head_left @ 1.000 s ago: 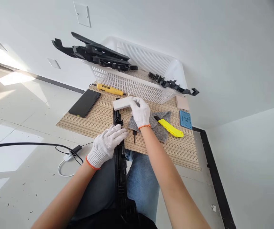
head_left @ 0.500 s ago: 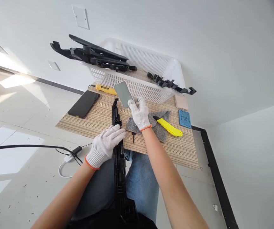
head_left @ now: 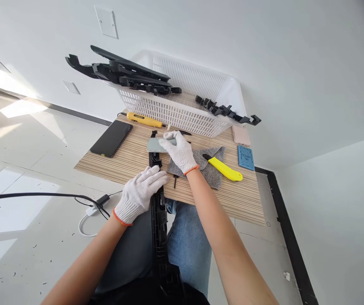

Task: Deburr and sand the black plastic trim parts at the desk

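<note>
The wood-grain tabletop (head_left: 239, 203) spans the center, its near edge at the person's knees. On its far side stands the white slatted plastic basket (head_left: 175, 114). Long black plastic trim pieces (head_left: 128, 72) lie across the basket's left end and overhang its rim; a narrower notched black strip (head_left: 226, 111) slants over the right end. The ribbed black trim strip (head_left: 159, 228) runs from the person's lap up over the near table edge, its far end above the tabletop.

The left hand (head_left: 142, 190), in a white knit glove with an orange cuff edge, lies across this strip at the table edge, fingers extended and close together; whether its thumb grips the strip cannot be told. The right hand (head_left: 180, 151), gloved alike, is closed on a flat gray-green rectangular block (head_left: 155, 145), held crosswise over the strip's far end; contact between the two cannot be told.

The gray cloth (head_left: 212, 176) lies right of the strip, partly under the right wrist. The black smartphone (head_left: 111, 138) lies at left, the yellow utility knife (head_left: 224, 168) on the cloth, and the yellow-handled tool (head_left: 145, 120) before the basket. At right are a pale pink rectangular object (head_left: 241, 136) and a blue rectangular pad (head_left: 246, 157).
</note>
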Demonstrator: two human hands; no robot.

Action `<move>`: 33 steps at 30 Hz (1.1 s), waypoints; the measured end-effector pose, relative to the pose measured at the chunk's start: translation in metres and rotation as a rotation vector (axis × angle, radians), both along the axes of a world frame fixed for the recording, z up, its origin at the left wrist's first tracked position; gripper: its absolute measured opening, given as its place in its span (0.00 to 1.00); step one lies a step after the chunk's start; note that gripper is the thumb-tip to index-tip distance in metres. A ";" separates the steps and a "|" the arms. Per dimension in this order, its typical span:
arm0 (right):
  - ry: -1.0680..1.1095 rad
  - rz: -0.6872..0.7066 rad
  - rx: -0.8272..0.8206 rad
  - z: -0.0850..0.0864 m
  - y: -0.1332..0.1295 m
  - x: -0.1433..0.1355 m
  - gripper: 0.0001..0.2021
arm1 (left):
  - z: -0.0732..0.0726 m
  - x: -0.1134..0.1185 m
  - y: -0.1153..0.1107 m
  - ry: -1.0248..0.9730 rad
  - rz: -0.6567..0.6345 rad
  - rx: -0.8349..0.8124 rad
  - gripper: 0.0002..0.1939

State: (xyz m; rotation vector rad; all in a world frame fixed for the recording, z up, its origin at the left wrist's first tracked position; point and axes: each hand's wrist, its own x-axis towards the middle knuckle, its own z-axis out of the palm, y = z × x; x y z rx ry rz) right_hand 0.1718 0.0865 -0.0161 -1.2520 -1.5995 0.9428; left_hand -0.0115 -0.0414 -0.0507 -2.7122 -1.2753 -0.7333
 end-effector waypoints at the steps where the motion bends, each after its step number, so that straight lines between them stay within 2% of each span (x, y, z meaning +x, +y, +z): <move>1: -0.018 -0.016 0.008 -0.001 0.001 0.000 0.12 | 0.000 0.000 0.000 0.004 -0.001 0.011 0.22; 5: 0.022 -0.081 0.093 -0.004 0.004 0.002 0.22 | 0.001 0.000 0.000 0.002 -0.006 0.037 0.22; 8: 0.032 0.041 0.117 -0.005 0.007 0.004 0.26 | 0.003 0.001 0.000 -0.003 -0.007 0.034 0.22; 10: 0.014 0.070 0.102 -0.006 0.008 0.004 0.25 | 0.004 0.002 0.000 -0.003 -0.009 0.044 0.22; 13: 0.007 -0.068 0.081 -0.006 0.009 0.002 0.21 | 0.004 0.002 0.001 -0.008 -0.016 0.055 0.21; 14: 0.022 -0.073 0.073 -0.006 0.009 0.001 0.20 | 0.003 0.002 0.001 -0.010 -0.018 0.056 0.21; 17: 0.071 0.098 0.021 -0.005 0.008 0.000 0.18 | 0.002 0.001 0.001 -0.019 -0.022 0.031 0.21; 18: 0.074 0.116 0.010 -0.004 0.007 -0.001 0.18 | 0.002 0.001 0.001 -0.024 -0.023 0.021 0.22; 21: 0.074 -0.066 0.042 -0.003 0.005 -0.001 0.18 | 0.002 0.001 0.001 -0.021 -0.017 0.014 0.22; 22: 0.081 -0.084 0.048 -0.002 0.005 -0.002 0.18 | 0.003 0.001 0.001 -0.013 -0.015 0.019 0.23; 25: 0.046 0.116 0.001 -0.002 0.003 -0.001 0.17 | 0.005 0.002 0.000 0.016 -0.005 0.010 0.23; 26: 0.014 0.138 -0.007 -0.002 0.003 -0.001 0.16 | 0.006 0.002 0.000 0.022 -0.001 -0.003 0.23; 29: -0.049 -0.020 0.035 0.000 0.001 -0.001 0.17 | 0.008 0.002 0.000 0.022 -0.002 -0.040 0.24; 30: -0.054 -0.013 0.039 0.001 0.001 -0.001 0.17 | 0.008 0.002 0.000 0.021 -0.004 -0.043 0.24; 33: -0.080 0.134 0.010 0.003 0.000 -0.002 0.15 | 0.010 0.003 0.000 0.023 -0.006 -0.033 0.24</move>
